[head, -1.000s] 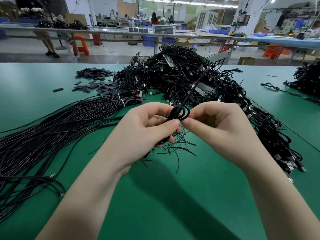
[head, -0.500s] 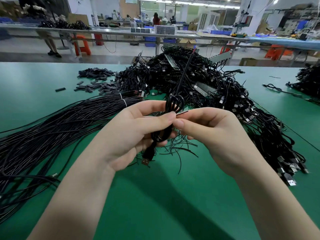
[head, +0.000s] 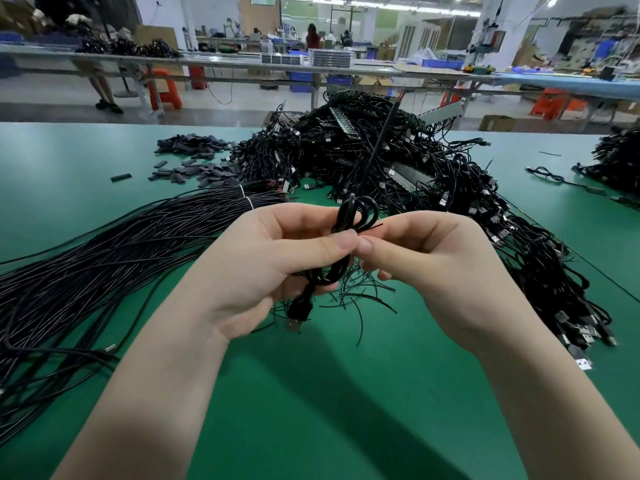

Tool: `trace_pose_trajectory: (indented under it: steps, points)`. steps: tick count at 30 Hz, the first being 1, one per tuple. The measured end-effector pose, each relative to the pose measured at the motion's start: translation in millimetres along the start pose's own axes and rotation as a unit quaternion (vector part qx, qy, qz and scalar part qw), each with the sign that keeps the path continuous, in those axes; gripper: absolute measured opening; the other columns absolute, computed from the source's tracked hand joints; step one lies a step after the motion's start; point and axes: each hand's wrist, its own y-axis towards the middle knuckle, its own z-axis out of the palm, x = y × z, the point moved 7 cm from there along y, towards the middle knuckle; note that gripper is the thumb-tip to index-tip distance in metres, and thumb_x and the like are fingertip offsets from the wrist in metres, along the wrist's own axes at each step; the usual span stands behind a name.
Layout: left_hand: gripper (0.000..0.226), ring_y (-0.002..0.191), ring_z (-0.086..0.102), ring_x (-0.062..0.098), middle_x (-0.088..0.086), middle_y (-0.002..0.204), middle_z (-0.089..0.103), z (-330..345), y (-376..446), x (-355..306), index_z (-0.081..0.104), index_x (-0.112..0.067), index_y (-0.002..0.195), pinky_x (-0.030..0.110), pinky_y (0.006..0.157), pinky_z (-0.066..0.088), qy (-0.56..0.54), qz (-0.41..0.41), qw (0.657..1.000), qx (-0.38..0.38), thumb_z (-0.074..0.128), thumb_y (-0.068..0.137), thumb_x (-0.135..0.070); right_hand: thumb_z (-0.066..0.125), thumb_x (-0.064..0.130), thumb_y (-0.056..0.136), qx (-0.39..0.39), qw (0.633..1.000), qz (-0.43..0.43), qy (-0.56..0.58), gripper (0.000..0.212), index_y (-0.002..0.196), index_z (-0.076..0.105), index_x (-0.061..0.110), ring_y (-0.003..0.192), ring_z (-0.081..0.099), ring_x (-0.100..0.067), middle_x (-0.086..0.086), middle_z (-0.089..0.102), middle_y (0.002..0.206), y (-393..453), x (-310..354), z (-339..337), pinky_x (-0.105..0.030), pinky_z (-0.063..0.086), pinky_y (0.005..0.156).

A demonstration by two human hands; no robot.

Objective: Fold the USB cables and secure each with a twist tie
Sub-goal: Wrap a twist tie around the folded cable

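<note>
Big workshop tables and shelves stand far behind, and up close a green desk (head: 311, 393) holds all the work. At its far side sits a large heap of black cables (head: 398, 168), with a long bunch of loose black wires (head: 104, 258) lying to the left and a small pile of thin twist ties (head: 360, 292) just under the hands.

Both hands are up above the desk, right in the middle, and they meet at one folded USB cable (head: 353, 216). It stands nearly upright: its loops poke out above the fingers, one free end sticks up and away, and its plug (head: 294, 323) hangs down below. The left hand (head: 263, 265) is curled round the middle of the fold and grips it. The right hand (head: 433, 265) is touching it from the right side, thumb tip to thumb tip, pinching a thin twist tie (head: 372, 227) whose short end sticks out sideways (it is very thin, so how far it wraps round is hard to see). I think the tie must next be twisted tight round the middle, across the long way of the fold.
</note>
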Motion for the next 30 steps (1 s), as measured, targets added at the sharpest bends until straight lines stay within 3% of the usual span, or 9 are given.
trace_pose_trajectory:
  steps: [6, 11, 14, 18, 20, 22, 24, 26, 30]
  points:
    - [0.032, 0.067, 0.066, -0.001, -0.003, 0.085, 0.077, 1.6, -4.5, -13.6, 0.080, -0.018, 0.093, 0.007, 0.055, 0.046, 0.076, 0.081, 0.994, -0.016, 0.077, 0.062, -0.023, 0.084, 0.019, 0.065, 0.012, 0.998, 0.017, 0.053, 0.015, 0.074, 0.074, 0.014, 0.064, 0.059, -0.011, -0.001, 0.068, 0.069, 0.6, -5.2, -0.9, -0.020, 0.049, 0.060]
    - [0.022, 0.064, 0.064, 0.000, -0.006, 0.079, 0.075, -1.7, -3.3, -18.3, 0.080, -0.020, 0.092, 0.010, 0.059, 0.048, 0.101, 0.113, 0.988, -0.038, 0.076, 0.071, -0.024, 0.073, 0.009, 0.079, -0.037, 0.988, -0.110, -0.101, 0.007, 0.083, 0.072, 0.015, 0.069, 0.064, -0.005, 0.006, 0.072, 0.075, -1.1, 12.5, -2.1, -0.018, 0.049, 0.067]
    - [0.030, 0.065, 0.067, 0.012, -0.004, 0.074, 0.071, -6.3, -0.3, -8.2, 0.076, -0.025, 0.102, 0.023, 0.058, 0.052, 0.074, 0.056, 0.993, -0.073, 0.079, 0.073, -0.025, 0.073, 0.005, 0.082, -0.094, 0.921, -0.246, -0.288, 0.009, 0.083, 0.072, 0.013, 0.073, 0.062, -0.006, 0.009, 0.069, 0.078, -7.9, 28.8, 1.0, -0.016, 0.047, 0.070]
    - [0.036, 0.043, 0.061, 0.013, -0.002, 0.055, 0.063, -6.2, 1.3, 2.3, 0.065, -0.024, 0.115, 0.018, 0.036, 0.043, -0.003, -0.018, 0.996, -0.092, 0.070, 0.081, -0.011, 0.069, -0.011, 0.081, -0.105, 0.782, -0.406, -0.462, 0.012, 0.086, 0.072, -0.001, 0.075, 0.061, -0.028, -0.011, 0.068, 0.082, -21.7, 35.7, 22.6, -0.031, 0.048, 0.074]
    - [0.036, 0.041, 0.059, 0.012, -0.002, 0.054, 0.062, -3.1, 0.5, 2.8, 0.066, -0.022, 0.111, 0.017, 0.035, 0.042, -0.039, -0.032, 0.996, -0.080, 0.072, 0.076, -0.016, 0.066, -0.014, 0.081, -0.100, 0.761, -0.425, -0.479, 0.014, 0.086, 0.072, -0.003, 0.074, 0.061, -0.032, -0.014, 0.067, 0.083, -22.8, 34.9, 24.8, -0.032, 0.047, 0.075]
    - [0.034, 0.047, 0.063, 0.013, 0.000, 0.061, 0.067, -1.9, 1.2, 0.9, 0.067, -0.023, 0.106, 0.018, 0.039, 0.046, -0.028, -0.011, 0.998, -0.063, 0.071, 0.072, -0.024, 0.067, -0.006, 0.083, -0.112, 0.811, -0.379, -0.431, 0.008, 0.085, 0.071, 0.001, 0.078, 0.060, -0.022, -0.006, 0.067, 0.083, -17.5, 35.0, 13.8, -0.022, 0.046, 0.076]
    - [0.020, 0.057, 0.068, 0.012, -0.001, 0.071, 0.072, -4.5, 1.4, -4.3, 0.068, -0.027, 0.104, 0.018, 0.047, 0.051, 0.017, 0.028, 0.998, -0.054, 0.066, 0.087, -0.017, 0.066, 0.003, 0.084, -0.110, 0.898, -0.276, -0.324, 0.009, 0.083, 0.068, 0.011, 0.072, 0.059, -0.008, 0.007, 0.065, 0.079, -8.5, 28.8, -0.9, -0.014, 0.043, 0.071]
    - [0.027, 0.067, 0.071, 0.011, -0.004, 0.081, 0.074, -11.1, 1.0, -13.1, 0.070, -0.033, 0.106, 0.020, 0.057, 0.055, 0.125, 0.093, 0.986, -0.066, 0.064, 0.091, -0.011, 0.066, 0.003, 0.085, -0.090, 0.961, -0.170, -0.198, 0.013, 0.080, 0.066, 0.015, 0.062, 0.055, -0.001, 0.013, 0.063, 0.070, -1.5, 17.7, -7.7, -0.011, 0.041, 0.062]
    - [0.034, 0.089, 0.069, 0.012, -0.008, 0.103, 0.071, -6.8, -1.6, -25.3, 0.072, -0.046, 0.101, 0.037, 0.079, 0.060, 0.267, 0.186, 0.944, -0.064, 0.079, 0.070, -0.035, 0.067, -0.001, 0.086, -0.059, 0.995, -0.062, -0.045, 0.008, 0.080, 0.066, 0.004, 0.066, 0.052, -0.019, -0.007, 0.064, 0.072, 1.3, 3.8, -4.8, -0.033, 0.042, 0.064]
